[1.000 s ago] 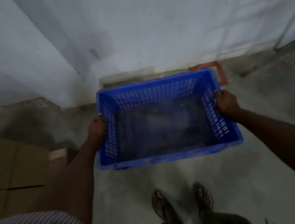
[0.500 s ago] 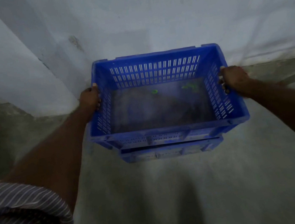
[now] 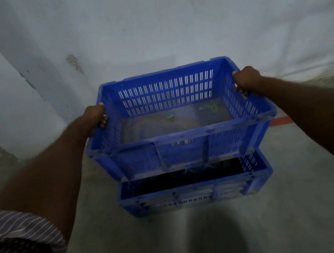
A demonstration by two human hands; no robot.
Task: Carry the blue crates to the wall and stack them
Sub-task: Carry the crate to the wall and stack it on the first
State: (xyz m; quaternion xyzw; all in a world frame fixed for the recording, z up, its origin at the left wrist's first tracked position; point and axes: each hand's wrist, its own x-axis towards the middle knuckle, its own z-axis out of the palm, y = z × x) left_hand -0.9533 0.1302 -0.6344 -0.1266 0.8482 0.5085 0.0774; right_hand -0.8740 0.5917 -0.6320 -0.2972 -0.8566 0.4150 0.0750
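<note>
Pale wall [image 3: 170, 20] behind: upper blue crate [image 3: 182, 151], green scraps [image 3: 169, 116] inside, is gripped by left hand [image 3: 94, 118] at 9 o'clock and right hand [image 3: 246, 80] at 3, above lower blue crate [image 3: 195, 194].

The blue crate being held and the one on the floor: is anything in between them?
Nothing. The head view shows only a dark, open gap between the held crate and the floor crate.
</note>
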